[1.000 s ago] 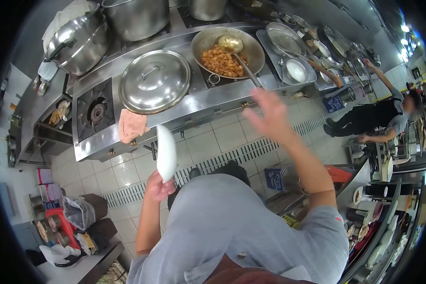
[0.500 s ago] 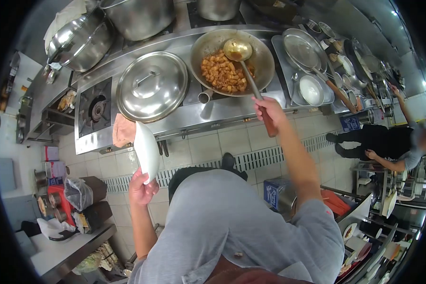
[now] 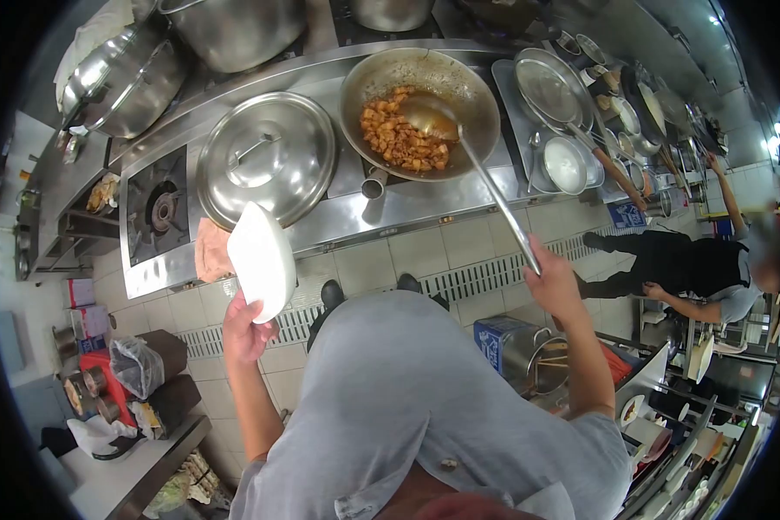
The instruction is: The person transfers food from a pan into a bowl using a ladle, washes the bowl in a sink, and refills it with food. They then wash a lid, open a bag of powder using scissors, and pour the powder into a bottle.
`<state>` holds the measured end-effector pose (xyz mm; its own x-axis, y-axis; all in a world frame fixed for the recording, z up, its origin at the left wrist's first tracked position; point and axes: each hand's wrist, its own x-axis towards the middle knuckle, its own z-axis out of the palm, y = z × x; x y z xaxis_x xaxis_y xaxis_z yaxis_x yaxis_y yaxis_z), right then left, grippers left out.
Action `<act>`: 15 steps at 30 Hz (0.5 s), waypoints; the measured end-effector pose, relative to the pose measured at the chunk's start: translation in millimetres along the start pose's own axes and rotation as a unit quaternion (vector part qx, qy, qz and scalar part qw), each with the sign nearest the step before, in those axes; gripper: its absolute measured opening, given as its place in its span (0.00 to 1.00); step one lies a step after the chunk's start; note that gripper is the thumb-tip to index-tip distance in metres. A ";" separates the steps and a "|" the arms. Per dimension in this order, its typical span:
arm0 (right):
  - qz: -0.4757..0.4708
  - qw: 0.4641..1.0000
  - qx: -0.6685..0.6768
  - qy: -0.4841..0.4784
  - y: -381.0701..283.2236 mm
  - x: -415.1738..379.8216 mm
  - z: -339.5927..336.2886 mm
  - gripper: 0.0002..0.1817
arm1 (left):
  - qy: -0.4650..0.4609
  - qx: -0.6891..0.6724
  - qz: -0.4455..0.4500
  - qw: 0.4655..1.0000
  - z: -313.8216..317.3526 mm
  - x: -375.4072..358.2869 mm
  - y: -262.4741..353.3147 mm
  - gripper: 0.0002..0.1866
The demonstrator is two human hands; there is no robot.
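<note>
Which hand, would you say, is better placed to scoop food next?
Probably the right hand: it holds the ladle, whose bowl sits in the wok; the left hand holds a white dish.

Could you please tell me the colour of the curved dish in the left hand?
The curved dish is white, best seen in the head view.

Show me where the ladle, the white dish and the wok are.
Ladle (image 3: 492,191): head view, on its long handle.
White dish (image 3: 262,264): head view, on the middle of its visible surface.
Wok (image 3: 477,97): head view, on the bare inner wall, right side.
</note>
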<state>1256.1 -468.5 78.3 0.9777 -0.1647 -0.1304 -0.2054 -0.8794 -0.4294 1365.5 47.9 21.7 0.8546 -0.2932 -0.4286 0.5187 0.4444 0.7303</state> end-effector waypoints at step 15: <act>0.066 0.993 -0.022 0.097 -6.2 46.6 14.3 0.33 | -0.056 0.008 0.016 0.998 -13.2 23.7 24.9 0.20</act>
<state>1302.3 -464.4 62.2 0.9332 -0.3594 -0.0071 -0.3349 -0.8622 -0.3801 1399.0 63.2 22.7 0.8619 -0.3722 -0.3443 0.4906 0.4410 0.7516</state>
